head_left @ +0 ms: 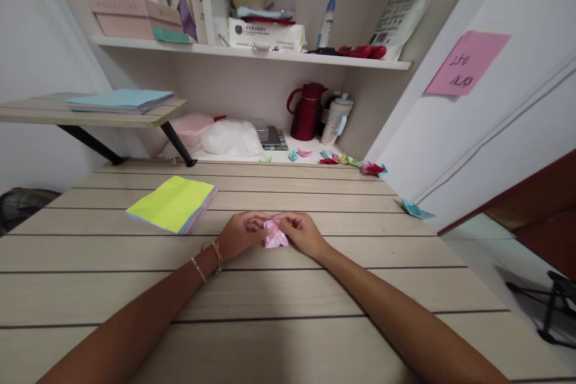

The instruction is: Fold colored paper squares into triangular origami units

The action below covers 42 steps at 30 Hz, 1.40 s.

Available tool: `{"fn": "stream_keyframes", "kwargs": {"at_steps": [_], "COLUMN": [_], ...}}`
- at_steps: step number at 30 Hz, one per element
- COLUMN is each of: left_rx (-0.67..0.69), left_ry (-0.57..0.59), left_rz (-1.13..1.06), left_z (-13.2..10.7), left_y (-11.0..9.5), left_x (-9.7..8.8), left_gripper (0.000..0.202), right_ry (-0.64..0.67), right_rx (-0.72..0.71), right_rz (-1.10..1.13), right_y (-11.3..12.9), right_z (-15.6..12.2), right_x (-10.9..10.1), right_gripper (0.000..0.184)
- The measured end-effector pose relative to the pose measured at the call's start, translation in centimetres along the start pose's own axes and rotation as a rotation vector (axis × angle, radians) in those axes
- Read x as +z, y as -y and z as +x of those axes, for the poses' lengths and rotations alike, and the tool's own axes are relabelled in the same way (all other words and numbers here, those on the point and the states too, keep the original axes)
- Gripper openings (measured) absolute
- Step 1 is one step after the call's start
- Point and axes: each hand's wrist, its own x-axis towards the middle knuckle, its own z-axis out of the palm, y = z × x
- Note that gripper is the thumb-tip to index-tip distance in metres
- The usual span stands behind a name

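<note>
Pink patterned paper (276, 237): between left hand (243, 234) and right hand (303, 233) at the table (405, 264), upper edge hidden by grip, folds I cannot make out | both hands: curled, pinching it | dark item (322, 125) behind red jug (306, 114): mostly hidden

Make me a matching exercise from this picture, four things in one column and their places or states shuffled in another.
Things:
1. Jug
2. Patterned paper
3. Note
4. Yellow stack

Places or states:
A. Held by the left hand and right hand
B. Lying on the table, left of both hands
C. Standing below the shelf
D. Stuck up at the right, with writing on it

Pairs: 1-C, 2-A, 3-D, 4-B
</note>
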Motion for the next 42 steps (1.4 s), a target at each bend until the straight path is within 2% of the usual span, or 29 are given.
{"fn": "stream_keyframes", "kwargs": {"at_steps": [5, 10, 13, 15, 18, 23, 26, 31, 35, 38, 42], "left_rx": [-0.036, -0.055, -0.005, -0.011, -0.017, 0.004, -0.001, -0.033, -0.042, -0.050, -0.090], "left_ry": [-0.065, -0.251, -0.334, -0.316, -0.239, -0.269, -0.216, -0.100, -0.010, -0.018, -0.082], "left_rz": [-0.072, -0.267, -0.428, -0.437, -0.400, -0.308, -0.252, -0.179, -0.171, -0.176, -0.151], "left_z": [0.2, 0.5, 0.7, 0.7, 0.5, 0.5, 0.5, -0.2, -0.8, -0.7, -0.5], "left_y": [0.0, -0.3, -0.3, -0.3, -0.3, -0.2, 0.0, -0.4, -0.7, -0.5, -0.3], "left_x": [-0.2, -0.2, 0.7, 1.5, 2.3, 2.4, 2.3, 1.6, 0.7, 0.5, 0.5], "left_gripper": [0.024, 0.025, 0.026, 0.029, 0.033, 0.025, 0.023, 0.041, 0.050, 0.041, 0.026], "right_ry": [-0.007, -0.122, -0.111, -0.092, -0.126, -0.217, -0.303, -0.246, -0.275, -0.219, -0.083], "right_rx": [0.008, 0.014, 0.042, 0.051, 0.043, 0.018, -0.017, 0.006, -0.050, -0.059, -0.027], "right_rz": [0.032, 0.208, 0.106, -0.016, -0.091, 0.026, 0.064, 0.086, 0.017, -0.006, 0.130], "right_y": [0.1, 0.0, -0.1, -0.2, -0.2, -0.2, 0.1, 0.7, 0.6, 0.4, 0.4], "right_z": [-0.1, 0.3, 0.4, 0.3, 0.1, 0.2, 0.3, -0.4, -0.8, -1.0, -0.9], "right_x": [0.3, 0.5, 0.5, 0.5, 0.4, 0.2, 0.1, 0.3, 0.3, 0.4, 0.4], "right_gripper": [0.026, 0.049, 0.043, 0.032, 0.032, 0.030, 0.029, 0.026, 0.020, 0.018, 0.021]}}
